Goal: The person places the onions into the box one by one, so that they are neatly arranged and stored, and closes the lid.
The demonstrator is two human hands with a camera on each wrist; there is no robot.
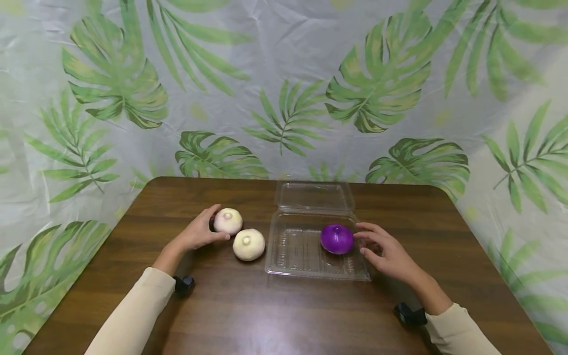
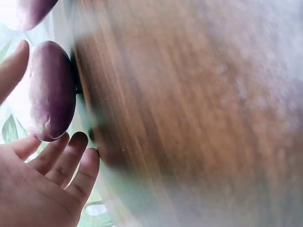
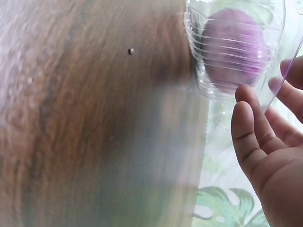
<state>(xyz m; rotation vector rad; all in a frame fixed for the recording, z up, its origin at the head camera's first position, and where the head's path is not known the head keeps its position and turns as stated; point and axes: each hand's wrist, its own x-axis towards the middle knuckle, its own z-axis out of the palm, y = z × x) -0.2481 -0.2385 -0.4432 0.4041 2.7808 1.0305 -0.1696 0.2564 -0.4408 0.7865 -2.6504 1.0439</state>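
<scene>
Two pale turnips with purple-tinged sides, a farther one (image 1: 228, 221) and a nearer one (image 1: 248, 245), sit on the table left of a clear plastic clamshell box (image 1: 288, 268). My left hand (image 1: 201, 232) is spread around the farther turnip. In the left wrist view, its fingertips are by that turnip's side (image 2: 52, 90), and the thumb stands off it. A shiny purple onion (image 1: 337, 239) lies in the right part of the box. My right hand (image 1: 388, 251) is at the box's right edge, fingers loosely extended beside the onion; whether they touch it I cannot tell.
The box's lid (image 1: 315, 195) lies folded back toward the far edge of the brown wooden table (image 1: 248, 315). Behind the table hangs a leaf-patterned sheet (image 1: 288, 64). Dark bands with small devices are on both wrists.
</scene>
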